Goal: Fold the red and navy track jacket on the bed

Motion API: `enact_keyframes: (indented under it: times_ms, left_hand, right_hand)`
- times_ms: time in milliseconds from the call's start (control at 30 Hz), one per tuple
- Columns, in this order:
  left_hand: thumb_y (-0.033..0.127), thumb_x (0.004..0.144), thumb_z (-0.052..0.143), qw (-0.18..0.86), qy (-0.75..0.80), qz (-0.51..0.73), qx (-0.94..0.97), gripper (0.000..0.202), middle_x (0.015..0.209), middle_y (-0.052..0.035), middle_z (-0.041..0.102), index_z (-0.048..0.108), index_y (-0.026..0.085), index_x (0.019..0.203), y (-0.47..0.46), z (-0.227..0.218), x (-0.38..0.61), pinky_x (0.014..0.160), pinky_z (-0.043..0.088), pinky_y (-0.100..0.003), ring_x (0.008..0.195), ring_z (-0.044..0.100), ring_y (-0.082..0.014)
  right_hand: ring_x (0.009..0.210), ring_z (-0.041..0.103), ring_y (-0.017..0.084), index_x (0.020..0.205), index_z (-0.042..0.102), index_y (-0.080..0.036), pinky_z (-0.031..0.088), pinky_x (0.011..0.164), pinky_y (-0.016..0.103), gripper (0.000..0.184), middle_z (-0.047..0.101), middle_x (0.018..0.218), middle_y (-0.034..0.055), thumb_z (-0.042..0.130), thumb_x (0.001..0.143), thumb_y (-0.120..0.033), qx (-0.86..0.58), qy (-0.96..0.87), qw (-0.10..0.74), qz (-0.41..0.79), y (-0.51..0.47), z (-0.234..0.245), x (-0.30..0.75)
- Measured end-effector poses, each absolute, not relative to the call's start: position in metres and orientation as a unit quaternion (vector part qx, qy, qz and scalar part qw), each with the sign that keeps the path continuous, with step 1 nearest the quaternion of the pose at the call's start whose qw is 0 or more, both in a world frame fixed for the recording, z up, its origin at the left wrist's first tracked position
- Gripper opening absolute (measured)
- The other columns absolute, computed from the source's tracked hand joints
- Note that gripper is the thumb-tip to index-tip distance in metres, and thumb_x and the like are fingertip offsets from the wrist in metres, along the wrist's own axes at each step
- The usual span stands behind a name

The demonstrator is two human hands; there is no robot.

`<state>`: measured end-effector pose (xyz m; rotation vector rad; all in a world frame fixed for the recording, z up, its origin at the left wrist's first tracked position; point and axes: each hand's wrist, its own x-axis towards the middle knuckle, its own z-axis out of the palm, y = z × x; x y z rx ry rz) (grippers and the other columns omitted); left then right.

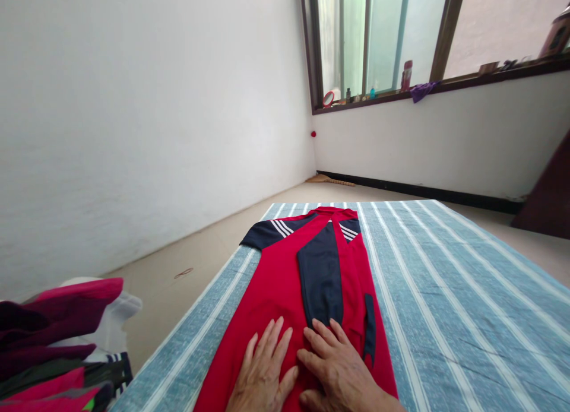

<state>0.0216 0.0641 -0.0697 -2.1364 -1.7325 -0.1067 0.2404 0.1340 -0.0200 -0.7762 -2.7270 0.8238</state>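
A red jacket (271, 281) with dark navy panels and white stripes lies spread on a blue and white striped cloth (427, 293). On its right side, one part is folded inward over the body, with a navy panel facing up. My left hand (262, 370) rests flat on the red fabric near the bottom of the view, fingers stretched out. Beside it, my right hand (329, 364) lies on the jacket with fingers spread, their tips at the lower end of the navy panel. The jacket's near end is partly hidden by my hands and the frame edge.
A pile of clothes (57, 341) stands at the lower left, beside the striped surface. White walls rise at the left and back. A window sill (383, 97) holds bottles, a small mirror and a purple cloth (422, 91). A broom (332, 179) lies on the floor in the corner.
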Motion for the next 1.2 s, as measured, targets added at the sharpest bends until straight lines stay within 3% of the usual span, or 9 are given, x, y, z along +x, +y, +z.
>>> enact_keyframes:
  times_ms: [467, 1200]
  left_hand:
    - [0.034, 0.091, 0.047, 0.150, -0.632, -0.049, -0.758, 0.052, 0.147, -0.0027, 0.039, 0.037, 0.031, 0.142, 0.0633, -0.0673, 0.0234, 0.107, 0.036, -0.041, 0.132, 0.040, -0.0229]
    - [0.036, 0.092, 0.046, 0.166, -0.627, -0.036, -0.761, 0.052, 0.148, -0.0029, 0.037, 0.036, 0.029, 0.143, 0.0633, -0.0699, 0.0222, 0.105, 0.038, -0.042, 0.132, 0.040, -0.0229]
  right_hand:
    - [0.138, 0.024, 0.030, 0.131, 0.052, -0.030, 0.010, 0.113, 0.051, 0.054, 0.038, 0.147, 0.0055, 0.058, 0.083, -0.054, -0.256, -0.922, 0.099, 0.275, 0.1347, -0.0221, 0.2407]
    - [0.138, 0.026, 0.030, 0.129, 0.053, -0.030, 0.011, 0.113, 0.050, 0.052, 0.040, 0.146, 0.0063, 0.058, 0.083, -0.053, -0.254, -0.921, 0.103, 0.277, 0.1347, -0.0237, 0.2399]
